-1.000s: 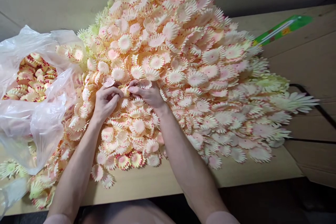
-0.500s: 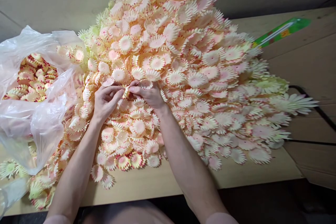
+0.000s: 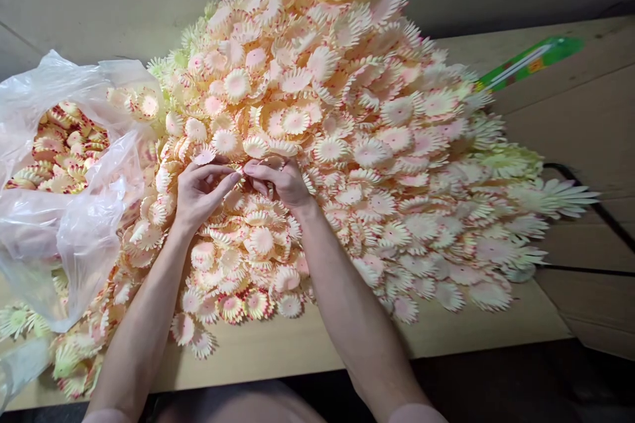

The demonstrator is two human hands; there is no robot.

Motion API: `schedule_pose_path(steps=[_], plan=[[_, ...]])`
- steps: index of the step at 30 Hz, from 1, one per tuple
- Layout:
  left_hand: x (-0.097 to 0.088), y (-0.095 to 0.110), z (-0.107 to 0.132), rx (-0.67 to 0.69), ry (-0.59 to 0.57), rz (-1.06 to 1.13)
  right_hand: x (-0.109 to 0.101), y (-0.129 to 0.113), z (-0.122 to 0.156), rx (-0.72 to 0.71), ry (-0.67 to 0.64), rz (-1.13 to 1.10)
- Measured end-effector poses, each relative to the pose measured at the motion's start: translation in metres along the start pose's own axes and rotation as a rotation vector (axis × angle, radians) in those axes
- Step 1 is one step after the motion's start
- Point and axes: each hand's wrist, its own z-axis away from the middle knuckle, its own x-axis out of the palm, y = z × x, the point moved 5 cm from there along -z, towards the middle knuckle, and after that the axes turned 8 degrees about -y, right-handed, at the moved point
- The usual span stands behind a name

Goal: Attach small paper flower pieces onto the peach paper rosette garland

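Note:
A big heap of pale pink and cream fringed flower pieces [image 3: 347, 132] covers the table. My left hand [image 3: 198, 192] and my right hand [image 3: 280, 180] meet over the heap's left middle, fingertips nearly touching. Both hands are curled in a pinch around a small flower piece [image 3: 241, 176] held between them; most of it is hidden by the fingers. Loose flower pieces lie all around and under both hands.
A clear plastic bag [image 3: 74, 211] holding more flower pieces lies at the left. The wooden table's front edge [image 3: 307, 350] runs below the heap. A green packet [image 3: 530, 61] lies at the far right, and a black cable [image 3: 600, 211] crosses the cardboard there.
My left fingers have uncurled a little and now reach toward the right fingertips. The right hand shifted slightly downward. The heap and the bag stay put.

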Motion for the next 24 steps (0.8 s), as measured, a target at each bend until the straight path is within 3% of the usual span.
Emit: schedule_pose_path(steps=[24], plan=[[0.0014,0.0001,-0.0018,-0.102,-0.058,0.193,0.002,0.0031,0.0006,0.034,-0.151,-0.062]])
